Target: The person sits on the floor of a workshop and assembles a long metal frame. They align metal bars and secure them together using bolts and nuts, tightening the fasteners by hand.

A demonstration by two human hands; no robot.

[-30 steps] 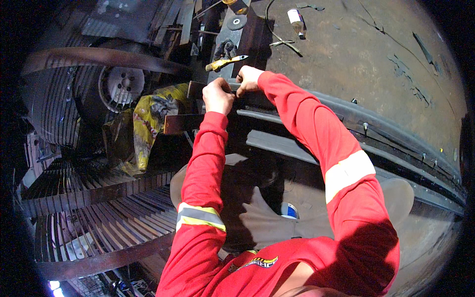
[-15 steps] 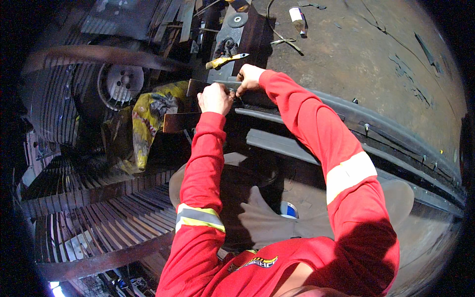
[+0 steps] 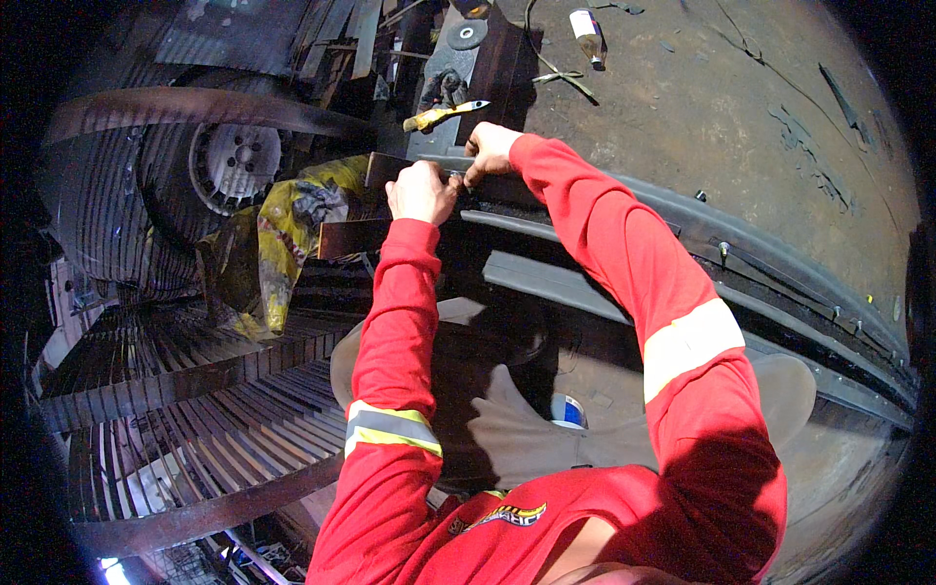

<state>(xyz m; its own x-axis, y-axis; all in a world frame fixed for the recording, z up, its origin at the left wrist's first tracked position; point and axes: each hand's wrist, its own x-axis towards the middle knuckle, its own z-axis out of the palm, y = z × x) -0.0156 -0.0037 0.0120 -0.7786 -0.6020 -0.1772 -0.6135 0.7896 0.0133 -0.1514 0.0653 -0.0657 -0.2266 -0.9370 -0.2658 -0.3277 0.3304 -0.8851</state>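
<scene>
Between the fingertips of the left hand point(image 3: 422, 193) and the right hand point(image 3: 490, 151), a small bright metal piece point(image 3: 454, 176) is held or steadied; the fingers of both hands are curled in close to it, but whether it is firmly pinched, and by which hand, cannot be told. The piece is located at the near-left end of a long curved strip point(image 3: 663, 198), just beside the ends of two flat plates, the upper plate point(image 3: 378, 171) and the lower plate point(image 3: 351, 238). Farther right along the strip, upright fasteners are seen standing in place, the nearest bolt point(image 3: 724, 251) among them, so that stretch can be judged to be fitted at least in part; how tightly they are set is not shown. At the hands, the small piece is not seen to be settled, and the fitting there is judged to be unfinished. Below the strip, a grey bar point(image 3: 556, 284) is left lying apart from the hands. Beyond them, a yellow-stained paintbrush point(image 3: 446, 116), a dark crumpled glove or rag point(image 3: 444, 88) and a round disc point(image 3: 467, 35) are set out in a row, and a bottle point(image 3: 587, 39) is laid on the wide metal surface point(image 3: 682, 107).
</scene>
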